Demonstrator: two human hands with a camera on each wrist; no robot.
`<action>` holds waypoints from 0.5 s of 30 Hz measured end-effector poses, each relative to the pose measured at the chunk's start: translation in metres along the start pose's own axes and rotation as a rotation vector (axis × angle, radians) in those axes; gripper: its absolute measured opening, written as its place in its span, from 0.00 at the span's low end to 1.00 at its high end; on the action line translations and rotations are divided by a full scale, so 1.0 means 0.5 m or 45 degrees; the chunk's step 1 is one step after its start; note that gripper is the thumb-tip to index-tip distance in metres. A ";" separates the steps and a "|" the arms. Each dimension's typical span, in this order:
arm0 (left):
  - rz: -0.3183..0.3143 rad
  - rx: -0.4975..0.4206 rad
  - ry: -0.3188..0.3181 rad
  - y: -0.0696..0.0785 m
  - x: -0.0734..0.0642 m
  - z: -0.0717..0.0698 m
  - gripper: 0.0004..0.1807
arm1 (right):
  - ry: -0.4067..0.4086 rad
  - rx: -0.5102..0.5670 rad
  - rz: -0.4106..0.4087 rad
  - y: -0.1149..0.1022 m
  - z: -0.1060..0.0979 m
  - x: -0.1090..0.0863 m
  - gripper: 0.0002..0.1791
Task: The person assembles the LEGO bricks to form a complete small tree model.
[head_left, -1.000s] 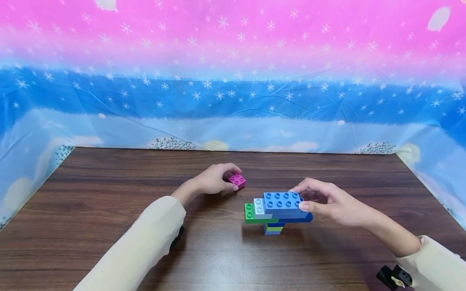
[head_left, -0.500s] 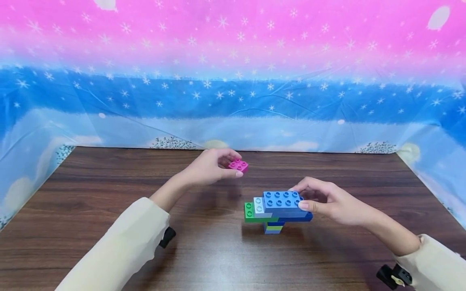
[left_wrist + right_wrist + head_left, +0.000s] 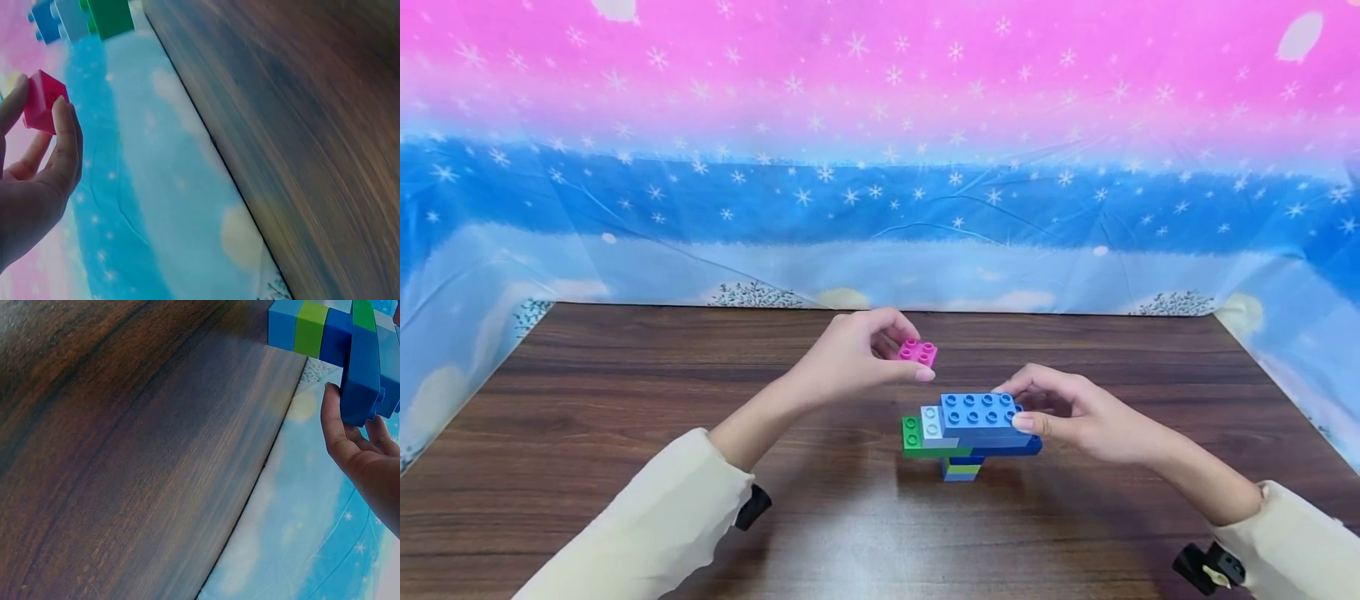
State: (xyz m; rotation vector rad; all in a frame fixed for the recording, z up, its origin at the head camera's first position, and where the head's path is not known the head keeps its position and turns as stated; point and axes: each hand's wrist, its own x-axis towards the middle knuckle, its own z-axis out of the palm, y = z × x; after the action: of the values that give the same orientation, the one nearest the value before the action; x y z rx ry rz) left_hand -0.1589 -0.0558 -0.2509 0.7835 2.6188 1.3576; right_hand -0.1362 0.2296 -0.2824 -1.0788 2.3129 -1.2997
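A pink two-by-two toy brick [image 3: 917, 353] is pinched between the thumb and fingers of my left hand [image 3: 857, 354], raised over the table with its studs up. To its right and nearer stands a built stack of toy bricks [image 3: 977, 412]: a narrow column of blue, lime and dark blue, then a green and a dark blue brick, then pale and mid blue ones on top. My right hand [image 3: 1078, 412] grips the right end of this stack. In the left wrist view the pink brick [image 3: 44, 103] shows its underside, with the green brick [image 3: 112, 17] above.
The brown wood-grain table [image 3: 625, 417] spreads around both hands. A pink and blue snowflake cloth [image 3: 850, 167] hangs along its back edge and sides. Black wrist cameras [image 3: 1210, 568] sit below the sleeves.
The left hand has lifted the pink brick off the table, then brought it rightward and nearer to the stack. The right hand and the stack have stayed nearly still.
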 end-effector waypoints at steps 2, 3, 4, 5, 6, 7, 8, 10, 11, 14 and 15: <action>0.011 -0.011 0.020 0.009 -0.004 0.010 0.19 | 0.009 -0.012 -0.010 0.000 0.000 0.001 0.15; 0.016 -0.023 0.026 0.015 -0.007 0.015 0.19 | 0.012 -0.014 -0.016 0.000 0.000 0.001 0.15; 0.022 -0.026 0.032 0.020 -0.009 0.021 0.19 | 0.015 -0.012 -0.015 0.000 0.000 0.001 0.15; 0.026 -0.034 0.036 0.025 -0.011 0.027 0.18 | 0.015 -0.006 -0.023 0.000 0.001 0.001 0.15; 0.030 -0.040 0.039 0.030 -0.013 0.033 0.18 | 0.015 -0.005 -0.026 0.000 0.000 0.002 0.16; 0.037 -0.042 0.044 0.034 -0.015 0.039 0.18 | 0.014 -0.004 -0.031 -0.001 0.000 0.002 0.16; 0.035 -0.043 0.046 0.039 -0.017 0.045 0.18 | 0.013 -0.005 -0.031 -0.001 0.001 0.002 0.15; 0.041 -0.031 0.050 0.047 -0.020 0.056 0.18 | 0.008 -0.003 -0.030 -0.002 0.001 0.002 0.15; 0.046 -0.029 0.051 0.051 -0.021 0.061 0.18 | 0.005 0.000 -0.035 -0.002 0.001 0.002 0.15; 0.072 -0.009 0.051 0.059 -0.023 0.073 0.19 | -0.006 0.025 -0.044 -0.002 0.001 0.002 0.15; 0.081 -0.005 0.050 0.062 -0.023 0.076 0.19 | -0.009 0.034 -0.046 -0.002 0.001 0.001 0.15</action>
State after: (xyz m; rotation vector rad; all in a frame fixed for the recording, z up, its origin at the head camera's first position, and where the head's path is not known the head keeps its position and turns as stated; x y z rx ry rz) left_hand -0.1249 -0.0187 -0.2513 0.8554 2.6420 1.4077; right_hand -0.1359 0.2286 -0.2817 -1.1201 2.2742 -1.3340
